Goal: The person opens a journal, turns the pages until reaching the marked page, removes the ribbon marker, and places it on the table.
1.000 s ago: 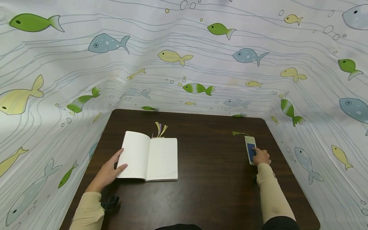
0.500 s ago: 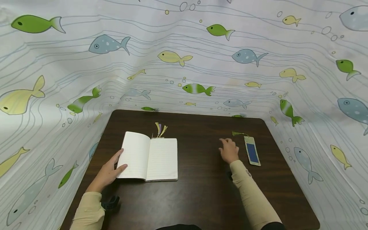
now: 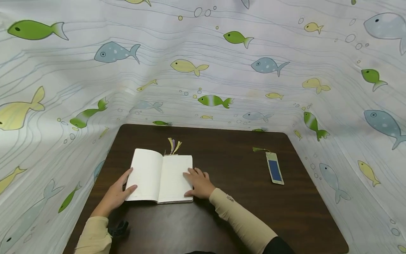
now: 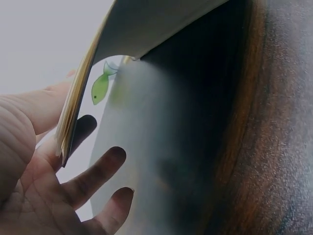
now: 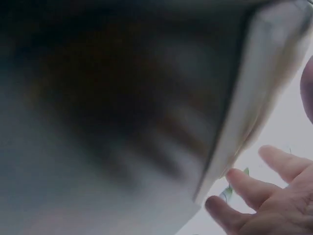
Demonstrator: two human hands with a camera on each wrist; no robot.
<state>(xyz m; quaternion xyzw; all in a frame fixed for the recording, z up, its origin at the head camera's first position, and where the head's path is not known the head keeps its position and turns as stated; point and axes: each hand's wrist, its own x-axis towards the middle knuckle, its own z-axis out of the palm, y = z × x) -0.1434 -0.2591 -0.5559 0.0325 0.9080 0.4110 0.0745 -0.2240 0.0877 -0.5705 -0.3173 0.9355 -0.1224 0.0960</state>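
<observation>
An open notebook [image 3: 144, 178] lies on the dark table, blank on its left page and lined on its right. My left hand [image 3: 111, 199] grips the raised left side, thumb on the page and fingers behind, as the left wrist view shows around the cover edge [image 4: 80, 93]. At the opposite side, my right hand [image 3: 202, 185] reaches the right edge, with index finger and thumb over the page. The right wrist view has its fingers [image 5: 254, 188] extended beside the notebook's thickness [image 5: 234, 107]. Tasselled bookmarks [image 3: 173, 146] stick out at the top of the spine.
A bookmark [image 3: 274, 169] with a blue panel and green tassel [image 3: 259, 149] lies at the right of the brown table [image 3: 234, 155]. Fish-printed white cloth [image 3: 222, 81] rises around the table's back and sides. A black wrist mount [image 3: 118, 229] sits under the left forearm.
My right hand has left the blue bookmark and moved left to the notebook's right edge. The left hand keeps its grip. The head view has shifted slightly.
</observation>
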